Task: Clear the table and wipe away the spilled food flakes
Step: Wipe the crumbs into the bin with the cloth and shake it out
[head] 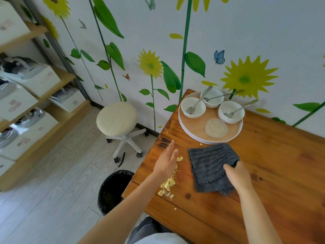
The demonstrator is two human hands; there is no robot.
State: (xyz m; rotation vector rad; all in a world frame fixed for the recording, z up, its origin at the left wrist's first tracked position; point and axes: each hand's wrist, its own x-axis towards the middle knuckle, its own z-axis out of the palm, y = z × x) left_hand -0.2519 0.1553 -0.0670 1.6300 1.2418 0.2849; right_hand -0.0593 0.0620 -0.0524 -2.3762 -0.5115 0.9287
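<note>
From the head camera I see my left hand (pixel 166 162) with straight fingers, edge-on at the table's (pixel 274 173) left side, right beside the yellow flakes (pixel 169 183), which lie in a loose line near that edge. My right hand (pixel 239 175) presses on the grey cloth (pixel 210 166), thumb on top; the other fingers are hidden, so I cannot tell whether they curl round it. The two hands are apart, with the cloth just right of the flakes. The tray (pixel 193 132) with its bowls (pixel 193 107) and spoons sits further back, against the wall.

My worry is the sweep: the bin (pixel 112 189) stands below the edge, but some flakes look past its rim line, so a fast push could send them onto the floor. A few crumbs near the tray could get missed. A wide stroke could nudge the tray and rattle the bowls.
</note>
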